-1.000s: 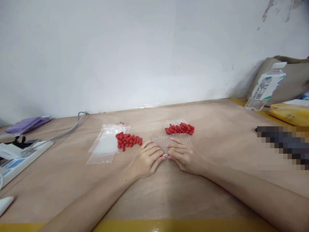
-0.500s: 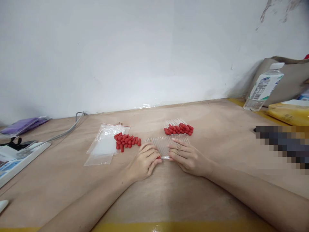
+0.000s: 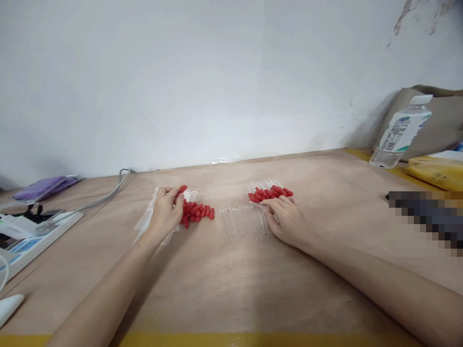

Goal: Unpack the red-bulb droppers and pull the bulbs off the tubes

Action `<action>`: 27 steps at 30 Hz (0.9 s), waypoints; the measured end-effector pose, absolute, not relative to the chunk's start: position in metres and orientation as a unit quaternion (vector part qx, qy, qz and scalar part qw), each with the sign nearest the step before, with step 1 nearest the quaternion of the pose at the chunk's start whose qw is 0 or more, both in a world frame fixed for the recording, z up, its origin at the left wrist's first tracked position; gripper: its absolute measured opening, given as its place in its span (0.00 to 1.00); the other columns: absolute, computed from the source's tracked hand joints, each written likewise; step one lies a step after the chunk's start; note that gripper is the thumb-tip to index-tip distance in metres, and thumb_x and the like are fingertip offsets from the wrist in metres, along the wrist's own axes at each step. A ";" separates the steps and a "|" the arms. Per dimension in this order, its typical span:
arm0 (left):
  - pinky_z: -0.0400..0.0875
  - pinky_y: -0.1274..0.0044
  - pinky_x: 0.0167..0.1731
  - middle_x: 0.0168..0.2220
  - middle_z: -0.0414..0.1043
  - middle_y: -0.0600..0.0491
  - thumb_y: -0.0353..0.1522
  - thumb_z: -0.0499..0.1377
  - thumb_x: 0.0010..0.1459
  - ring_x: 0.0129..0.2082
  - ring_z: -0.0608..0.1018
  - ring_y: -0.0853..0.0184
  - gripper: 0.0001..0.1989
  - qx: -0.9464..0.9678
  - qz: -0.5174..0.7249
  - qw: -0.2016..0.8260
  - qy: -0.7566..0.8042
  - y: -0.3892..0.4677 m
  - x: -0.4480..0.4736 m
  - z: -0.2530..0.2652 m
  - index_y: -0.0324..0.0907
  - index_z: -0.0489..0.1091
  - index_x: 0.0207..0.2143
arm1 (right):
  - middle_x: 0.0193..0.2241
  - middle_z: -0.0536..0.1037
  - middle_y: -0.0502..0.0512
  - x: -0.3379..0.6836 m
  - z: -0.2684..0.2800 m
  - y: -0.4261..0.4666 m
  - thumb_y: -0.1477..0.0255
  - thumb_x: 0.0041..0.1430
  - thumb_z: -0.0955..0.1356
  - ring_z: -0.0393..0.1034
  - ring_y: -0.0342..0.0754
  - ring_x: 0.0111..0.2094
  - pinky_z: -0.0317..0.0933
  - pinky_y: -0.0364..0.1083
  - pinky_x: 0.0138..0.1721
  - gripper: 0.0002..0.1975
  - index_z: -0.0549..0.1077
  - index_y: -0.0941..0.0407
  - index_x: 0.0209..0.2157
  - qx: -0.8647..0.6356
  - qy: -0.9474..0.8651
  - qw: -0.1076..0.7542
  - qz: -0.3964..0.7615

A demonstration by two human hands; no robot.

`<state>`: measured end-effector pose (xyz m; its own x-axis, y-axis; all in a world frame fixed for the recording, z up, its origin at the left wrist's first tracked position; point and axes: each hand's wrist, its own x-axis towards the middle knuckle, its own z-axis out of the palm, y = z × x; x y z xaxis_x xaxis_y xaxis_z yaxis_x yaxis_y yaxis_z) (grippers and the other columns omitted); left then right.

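Note:
My left hand [image 3: 168, 209] pinches a red rubber bulb [image 3: 183, 188] above a clear plastic bag [image 3: 143, 219]. Close by, a pile of loose red rubber bulbs [image 3: 197, 211] lies partly on the bag. My right hand [image 3: 287, 217] is closed on a thin clear glass dropper tube [image 3: 257, 205], its tip pointing left. Below it lies a row of bare glass tubes [image 3: 240, 224], side by side. Just beyond the right hand are several droppers [image 3: 265, 193] with red bulbs fitted on their ends, partly covered by the fingers.
A power strip [image 3: 47, 241] with a grey cable [image 3: 104, 196] and a purple packet [image 3: 45, 187] are at the left. At the right stand a plastic bottle [image 3: 401, 132] and a grey-brown bag [image 3: 441, 113], with a yellow packet [image 3: 437, 171] and a blurred dark object [image 3: 427, 217] nearer.
My hands have come apart from above the glass tubes. The left went left and up, and now holds a red bulb; the right moved up and right with a glass tube.

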<state>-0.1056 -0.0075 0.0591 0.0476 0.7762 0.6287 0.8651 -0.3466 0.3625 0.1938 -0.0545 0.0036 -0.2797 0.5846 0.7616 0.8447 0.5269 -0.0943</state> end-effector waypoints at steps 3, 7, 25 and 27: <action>0.68 0.74 0.31 0.31 0.67 0.52 0.36 0.52 0.53 0.29 0.72 0.67 0.17 -0.683 -0.392 -0.015 -0.616 0.002 -0.125 0.060 0.41 0.66 0.45 | 0.23 0.74 0.52 0.192 0.001 -0.053 0.76 0.56 0.60 0.63 0.44 0.27 0.49 0.46 0.34 0.09 0.70 0.58 0.28 -0.457 -0.775 0.404 -0.166; 0.67 0.78 0.28 0.31 0.69 0.54 0.40 0.56 0.49 0.26 0.72 0.69 0.18 -0.674 -0.410 -0.044 -0.613 0.006 -0.133 0.055 0.41 0.63 0.41 | 0.24 0.74 0.51 0.192 -0.004 -0.053 0.75 0.55 0.62 0.63 0.44 0.28 0.49 0.46 0.35 0.07 0.71 0.57 0.28 -0.441 -0.781 0.414 -0.158; 0.62 0.71 0.38 0.33 0.70 0.50 0.42 0.52 0.54 0.36 0.71 0.61 0.13 -0.655 -0.394 0.143 -0.629 0.004 -0.131 0.050 0.42 0.69 0.33 | 0.30 0.71 0.54 0.191 -0.002 -0.062 0.53 0.51 0.65 0.61 0.47 0.33 0.49 0.52 0.42 0.21 0.75 0.54 0.38 -0.393 -0.840 0.358 -0.110; 0.58 0.68 0.45 0.37 0.69 0.49 0.39 0.54 0.54 0.40 0.70 0.60 0.11 -0.655 -0.432 0.224 -0.578 -0.003 -0.120 0.053 0.42 0.69 0.34 | 0.31 0.71 0.54 0.191 -0.002 -0.062 0.53 0.50 0.65 0.62 0.47 0.34 0.49 0.52 0.42 0.21 0.74 0.54 0.38 -0.392 -0.838 0.366 -0.105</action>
<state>-0.1196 -0.0028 0.0527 -0.0414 0.5640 0.8247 0.9507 -0.2317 0.2061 0.1915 -0.0625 -0.0020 -0.4252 0.5787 0.6959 0.7332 0.6711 -0.1100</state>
